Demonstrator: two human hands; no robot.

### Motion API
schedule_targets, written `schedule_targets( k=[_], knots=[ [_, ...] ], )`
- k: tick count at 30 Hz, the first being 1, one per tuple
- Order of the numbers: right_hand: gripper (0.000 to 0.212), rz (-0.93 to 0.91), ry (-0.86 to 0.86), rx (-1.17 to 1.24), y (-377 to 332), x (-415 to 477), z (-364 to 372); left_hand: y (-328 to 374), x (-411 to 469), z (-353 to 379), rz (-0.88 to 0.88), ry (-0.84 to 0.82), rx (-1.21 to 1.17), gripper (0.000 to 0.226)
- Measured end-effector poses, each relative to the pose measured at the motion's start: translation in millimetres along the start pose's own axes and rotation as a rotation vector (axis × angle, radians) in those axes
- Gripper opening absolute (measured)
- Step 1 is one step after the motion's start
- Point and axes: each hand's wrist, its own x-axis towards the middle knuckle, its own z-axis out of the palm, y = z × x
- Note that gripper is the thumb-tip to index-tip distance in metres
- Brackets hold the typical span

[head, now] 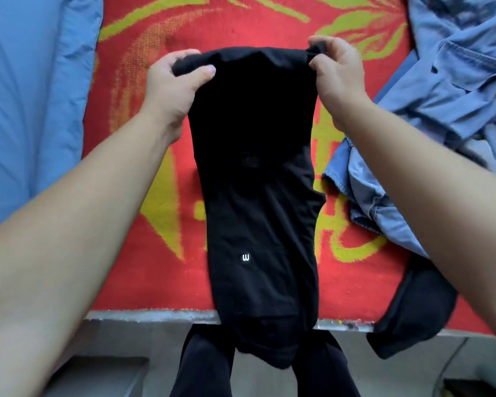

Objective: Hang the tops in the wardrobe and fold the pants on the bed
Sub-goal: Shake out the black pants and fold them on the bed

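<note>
The left hand point(172, 81) grips one far corner of the black pants point(258, 196), thumb on top and fingers curled under the cloth. The right hand point(338, 75) pinches the other far corner, with a small bunch of fabric caught between thumb and fingers. Both hands are clamped on the same end of the garment, pulling it taut between them.

From that held end the pants run as one long, narrow strip down the middle of the bed, towards its near edge point(155, 315), and their lower end hangs over that edge. A small white logo point(245, 257) shows on the cloth close to the near edge. Whether the held end is lifted off the bed or lies on it cannot be told.

Under the pants a red blanket point(143, 282) with yellow-green patterns covers the bed. A blue quilt point(26, 110) lies along the left side. A crumpled denim garment point(455, 96) fills the far right corner, and another black garment point(413, 310) droops over the near edge at the right.
</note>
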Motion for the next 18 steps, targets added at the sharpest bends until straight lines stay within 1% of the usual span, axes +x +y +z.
schedule_targets(
  k=[1, 3, 5, 7, 9, 11, 12, 13, 15, 16, 18],
  knots=[
    [0.039, -0.077, 0.024, -0.019, 3.3, -21.0, -4.6, -1.8, -22.0, -2.4, 0.070, 0.031, 0.062, 0.041],
    [0.036, -0.244, 0.033, -0.133, 21.0, -70.6, -14.7, -15.9, -72.6, -8.2, 0.231, 0.093, 0.260, 0.041],
    [0.037, -0.358, -0.043, -0.299, 53.1, -122.0, -26.2, -45.9, -126.0, -13.0, 0.329, 0.071, 0.497, 0.043],
    [0.042, -0.469, -0.199, -0.533, 96.8, -165.9, -36.0, -90.3, -175.0, -16.6, 0.400, -0.041, 0.748, 0.045],
    [0.046, -0.543, -0.409, -0.773, 139.6, -196.6, -41.8, -137.4, -213.0, -19.1, 0.439, -0.202, 0.981, 0.043],
    [0.052, -0.493, -0.653, -0.932, 168.3, -218.6, -42.5, -172.9, -237.1, -21.3, 0.373, -0.375, 1.104, 0.042],
    [0.056, -0.457, -0.726, -0.975, 176.8, -226.2, -41.5, -183.9, -242.8, -21.9, 0.343, -0.425, 1.136, 0.042],
    [0.059, -0.417, -0.750, -0.986, 181.8, -230.5, -40.5, -189.4, -244.6, -21.7, 0.325, -0.441, 1.157, 0.041],
    [0.053, -0.342, -0.710, -0.970, 181.8, -232.7, -37.8, -185.9, -240.5, -19.6, 0.335, -0.427, 1.178, 0.030],
    [0.045, -0.336, -0.658, -0.977, 178.0, -232.1, -36.6, -180.2, -236.2, -17.8, 0.367, -0.414, 1.180, 0.027],
    [0.028, -0.440, -0.471, -0.946, 167.9, -229.4, -33.7, -167.0, -226.9, -15.1, 0.486, -0.342, 1.187, 0.030]
  ],
)
